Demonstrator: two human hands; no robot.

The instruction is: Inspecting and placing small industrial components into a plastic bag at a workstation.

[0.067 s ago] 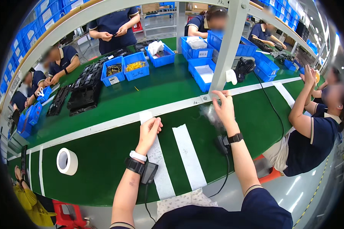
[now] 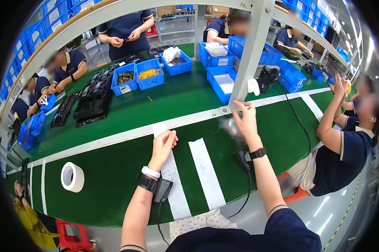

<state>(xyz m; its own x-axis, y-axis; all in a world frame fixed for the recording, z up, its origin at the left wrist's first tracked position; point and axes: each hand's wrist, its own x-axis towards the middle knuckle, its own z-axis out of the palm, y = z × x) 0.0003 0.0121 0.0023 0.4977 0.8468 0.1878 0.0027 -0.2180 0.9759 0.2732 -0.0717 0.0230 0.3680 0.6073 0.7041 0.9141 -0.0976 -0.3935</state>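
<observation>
My left hand (image 2: 164,146) is closed, its fingers curled over the upper part of a white paper-like strip (image 2: 175,191) stuck to the green bench. Whatever its fingertips hold, if anything, is hidden. A second white strip (image 2: 207,174) lies to its right. My right hand (image 2: 246,122) is raised near the foot of a grey post, thumb and fingers apart, with nothing seen in it. Beside and below it is a crumpled clear plastic piece (image 2: 230,128). Both wrists wear dark bands with small black cabled boxes, the left box (image 2: 163,191) and the right box (image 2: 242,161).
A roll of white tape (image 2: 72,177) stands at the left. Beyond the white rail (image 2: 130,135) are blue bins (image 2: 150,74) of small parts and black plastic housings (image 2: 92,110). The grey post (image 2: 251,54) rises near my right hand, beside a black fan (image 2: 268,77). Co-workers sit around.
</observation>
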